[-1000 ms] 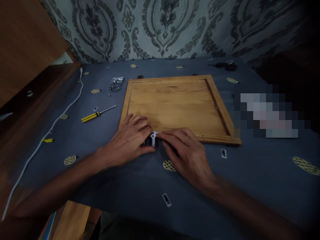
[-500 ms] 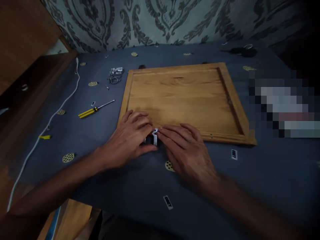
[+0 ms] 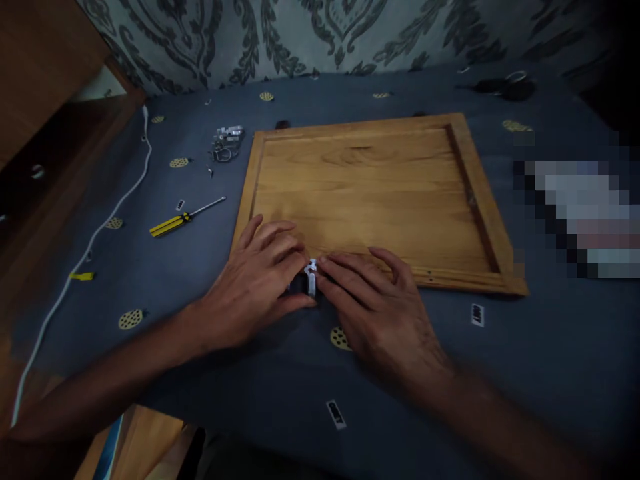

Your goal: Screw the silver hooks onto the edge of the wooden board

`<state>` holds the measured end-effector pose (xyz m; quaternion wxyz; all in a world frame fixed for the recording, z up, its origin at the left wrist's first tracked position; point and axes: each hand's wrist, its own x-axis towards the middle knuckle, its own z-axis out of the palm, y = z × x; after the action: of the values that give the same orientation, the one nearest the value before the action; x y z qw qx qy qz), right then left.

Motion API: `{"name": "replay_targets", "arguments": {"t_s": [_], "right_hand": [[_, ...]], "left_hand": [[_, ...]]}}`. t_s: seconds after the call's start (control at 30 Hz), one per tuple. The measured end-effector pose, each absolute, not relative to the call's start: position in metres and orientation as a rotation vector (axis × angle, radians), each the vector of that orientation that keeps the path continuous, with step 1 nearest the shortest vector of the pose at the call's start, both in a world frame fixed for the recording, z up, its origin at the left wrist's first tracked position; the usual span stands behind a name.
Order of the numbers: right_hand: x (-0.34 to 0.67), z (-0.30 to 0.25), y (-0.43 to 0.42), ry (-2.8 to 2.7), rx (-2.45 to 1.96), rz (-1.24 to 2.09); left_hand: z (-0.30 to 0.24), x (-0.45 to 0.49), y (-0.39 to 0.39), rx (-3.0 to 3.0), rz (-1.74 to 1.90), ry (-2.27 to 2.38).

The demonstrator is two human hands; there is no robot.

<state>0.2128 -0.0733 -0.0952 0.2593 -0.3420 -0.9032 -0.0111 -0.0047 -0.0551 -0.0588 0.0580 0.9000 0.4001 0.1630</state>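
A framed wooden cabinet door panel (image 3: pixel 360 193) lies flat on the cloth-covered surface. At its near edge sits a small silver metal hinge (image 3: pixel 312 279), partly hidden by my fingers. My left hand (image 3: pixel 260 273) is closed on the hinge from the left, thumb low and index finger near its top. From the right, the fingertips of my right hand (image 3: pixel 380 293) press together against the hinge, while its other fingers rest along the panel's near rail.
On the left lie a yellow-handled screwdriver (image 3: pixel 187 217), a cluster of metal hinge parts (image 3: pixel 226 145) and a white cable (image 3: pixel 116 207). Black-handled scissors (image 3: pixel 507 87) are at the back right. A blurred-out object (image 3: pixel 580 213) lies at the right.
The whole view has shifted slightly. Both hands stay at the hinge on the panel's near edge, with hardly any change in finger position.
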Motion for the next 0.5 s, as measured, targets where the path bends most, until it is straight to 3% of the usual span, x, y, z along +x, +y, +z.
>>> {"name": "replay_targets", "arguments": {"t_s": [0.5], "right_hand": [[0.2139,-0.0957,-0.0758,-2.480,-0.959,-0.015]], "left_hand": [[-0.0567,-0.0059,-0.0573,2.723,0.435,1.216]]}}
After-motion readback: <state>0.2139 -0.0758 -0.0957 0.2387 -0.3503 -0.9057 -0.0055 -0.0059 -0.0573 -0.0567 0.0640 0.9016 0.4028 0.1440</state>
